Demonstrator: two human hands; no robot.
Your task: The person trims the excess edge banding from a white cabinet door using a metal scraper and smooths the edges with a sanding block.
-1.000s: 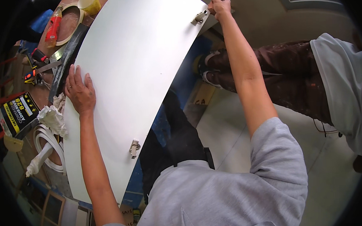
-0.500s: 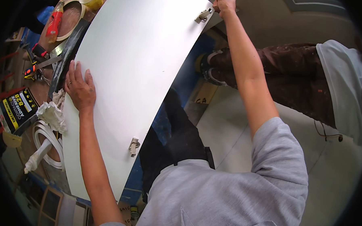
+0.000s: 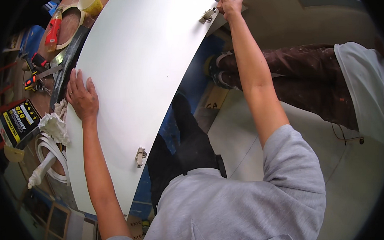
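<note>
A white door panel (image 3: 126, 80) with two metal cabinet hinges lies in front of me. One hinge (image 3: 207, 15) sits by the far right edge, the other hinge (image 3: 140, 157) nearer my body. My left hand (image 3: 83, 95) rests flat on the panel's left side, fingers stretched out. At the far right, beyond the upper hinge, my right hand (image 3: 230, 6) is closed around a small brown block (image 3: 220, 7) at the panel's edge. Fingers cover most of the block, so its exact kind is hidden.
Left of the panel are a dark strip (image 3: 69, 63), a red-labelled bottle (image 3: 54, 31), a yellow tub (image 3: 90, 4), a utility knife (image 3: 30, 82), a black-and-yellow adhesive tin (image 3: 18, 123), crumpled white material (image 3: 55, 126) and coiled white edging (image 3: 45, 148). Another person's brown-trousered legs (image 3: 301, 72) are at right.
The whole view has shifted slightly, with the panel and my right hand appearing a little further left. My left hand stays flat on the panel; the right keeps its grip.
</note>
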